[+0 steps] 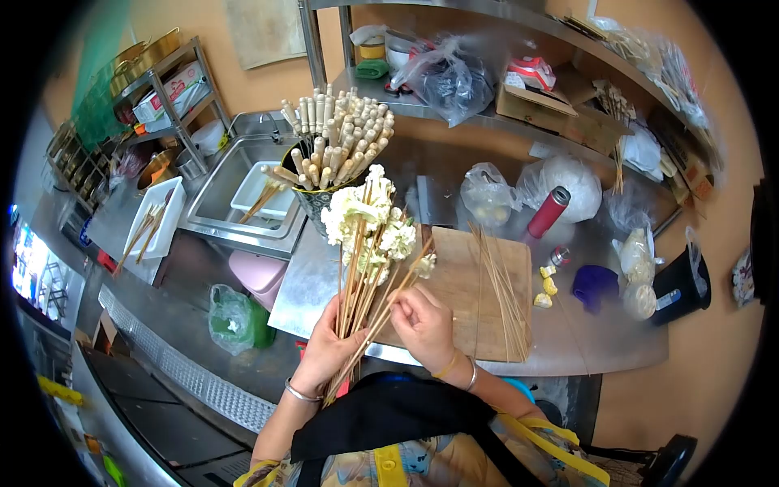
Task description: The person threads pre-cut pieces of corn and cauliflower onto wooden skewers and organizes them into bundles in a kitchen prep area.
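My left hand (327,347) is wrapped round a bundle of wooden skewers (354,299). White cauliflower florets (357,213) are threaded on their upper ends. My right hand (423,326) is closed in a pinch on a skewer at the bundle's right side, with a small cauliflower piece (425,265) near its tip. Beyond the florets stands a patterned bucket (315,208) packed with wooden-handled sticks (333,134). To the right of my hands lies a wooden cutting board (454,284), and loose bare skewers (501,294) rest across it.
A steel sink (213,213) and a white tray of skewers (166,213) are at left. Right of the board are a red thermos (549,211), yellow pieces (549,286), a purple cloth-like item (596,288) and a black bin (684,280). A loaded shelf (406,105) runs along the back.
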Available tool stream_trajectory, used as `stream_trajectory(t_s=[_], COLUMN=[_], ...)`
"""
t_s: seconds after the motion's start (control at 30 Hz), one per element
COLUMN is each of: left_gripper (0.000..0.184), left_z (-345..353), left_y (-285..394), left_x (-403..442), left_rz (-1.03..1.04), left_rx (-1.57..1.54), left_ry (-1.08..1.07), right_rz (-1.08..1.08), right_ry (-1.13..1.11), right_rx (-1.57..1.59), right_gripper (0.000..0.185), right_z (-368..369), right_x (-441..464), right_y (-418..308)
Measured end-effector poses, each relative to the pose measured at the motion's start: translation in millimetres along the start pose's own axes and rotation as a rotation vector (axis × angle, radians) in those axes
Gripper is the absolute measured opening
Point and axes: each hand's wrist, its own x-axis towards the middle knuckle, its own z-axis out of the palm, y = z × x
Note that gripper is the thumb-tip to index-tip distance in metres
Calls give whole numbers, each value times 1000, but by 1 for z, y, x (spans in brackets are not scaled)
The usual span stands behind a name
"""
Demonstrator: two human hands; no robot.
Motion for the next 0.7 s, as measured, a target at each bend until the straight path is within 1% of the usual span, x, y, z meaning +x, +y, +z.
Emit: stream_trajectory(t_s=[0.03,0.07,0.1,0.17,0.2,0.23,0.3,0.33,0.37,0.4,0.43,0.5,0.53,0.57,0.6,0.63,0.67,0.7], left_gripper=[66,67,67,68,69,69,69,69,68,66,66,59,59,53,47,47,43,38], left_z=[-2,-4,-6,-9,-9,-9,-8,-8,-8,-6,-6,-5,-7,-11,-13,-13,-13,-12], left_y=[-2,-2,-2,-2,-2,-2,-2,-3,-6,-6,-1,12,9,2,-2,-4,-5,-4], left_x=[0,-1,-3,-6,-7,-7,-8,-7,-6,-6,-8,-11,-12,-11,-10,-12,-14,-14], left_rz=[11,20,22,-19,-19,-22,-30,-32,26,84,83,-208,-214,-222,-235,-248,-239,-229], left_rx=[-3,-5,-6,-11,-30,-31,-21,-19,29,78,79,-202,-194,-200,-204,-191,-224,-258], left_ry=[-4,-10,-10,4,2,-3,-36,-41,-35,-28,-34,-78,-88,-126,-171,-202,-202,-197], right_rz=[-60,-36,-38,475,496,499,655,786,787,776,762,752,746,740,708,679,595,593], right_ry=[2,-83,-83,-480,-603,-599,-679,-604,-598,-555,-512,-486,-462,-436,-484,-529,-595,-565], right_rx=[-81,-151,-152,358,508,506,799,838,839,855,871,879,886,892,858,822,871,874], right_gripper=[8,14,14,35,48,48,43,30,30,24,19,19,19,19,19,19,20,20], right_z=[2,-1,-6,-17,-23,-25,-27,-29,-26,-24,-21,-18,-17,-16,-16,-17,-17,-17], right_x=[1,-2,-1,0,5,9,16,21,18,14,11,4,1,0,-1,-3,-5,-7], right_y=[-2,3,4,4,0,-3,-8,-19,-17,-12,-9,-11,-12,-12,-12,-12,-7,-7])
